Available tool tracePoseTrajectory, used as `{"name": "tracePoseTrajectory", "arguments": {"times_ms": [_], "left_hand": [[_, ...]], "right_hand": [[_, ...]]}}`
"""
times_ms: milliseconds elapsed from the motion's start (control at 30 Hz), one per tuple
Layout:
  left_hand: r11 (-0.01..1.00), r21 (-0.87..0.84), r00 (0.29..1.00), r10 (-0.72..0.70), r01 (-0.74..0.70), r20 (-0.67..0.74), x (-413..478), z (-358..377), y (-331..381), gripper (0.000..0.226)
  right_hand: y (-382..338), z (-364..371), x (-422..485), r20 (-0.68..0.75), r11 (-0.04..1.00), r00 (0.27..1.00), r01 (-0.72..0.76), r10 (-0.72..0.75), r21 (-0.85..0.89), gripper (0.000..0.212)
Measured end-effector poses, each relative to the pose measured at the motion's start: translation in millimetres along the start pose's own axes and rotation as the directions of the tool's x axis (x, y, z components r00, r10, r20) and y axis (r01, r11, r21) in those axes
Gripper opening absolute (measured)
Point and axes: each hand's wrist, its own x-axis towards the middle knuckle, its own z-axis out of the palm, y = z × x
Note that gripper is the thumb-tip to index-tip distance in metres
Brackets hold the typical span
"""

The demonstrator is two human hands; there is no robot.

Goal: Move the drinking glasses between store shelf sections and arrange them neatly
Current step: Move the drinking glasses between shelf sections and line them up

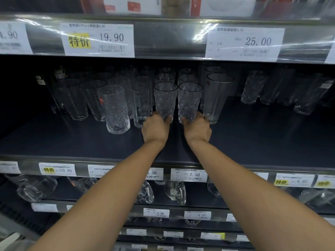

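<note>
**A pair held low**

The left hand curls its fingers round the base of a dimpled glass. The right hand grips its twin just beside it. Both stand upright mid-shelf, with a plain tumbler close at right.

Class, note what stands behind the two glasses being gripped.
Behind the left glass and right glass stand matching glasses in rows, rims showing. Their bodies are mostly covered; darkness hides the rows' ends.
</note>
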Motion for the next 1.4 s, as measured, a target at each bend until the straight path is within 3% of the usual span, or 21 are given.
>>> {"name": "tracePoseTrajectory", "arguments": {"times_ms": [1400], "left_hand": [[1.000, 0.000, 1.000, -0.003, 0.003, 0.004, 8.8, 7.4, -4.2, 0.050]], "right_hand": [[0.9, 5.4, 5.6, -0.007, 0.998, 1.000, 0.000, 0.000, -0.060, 0.054]]}}
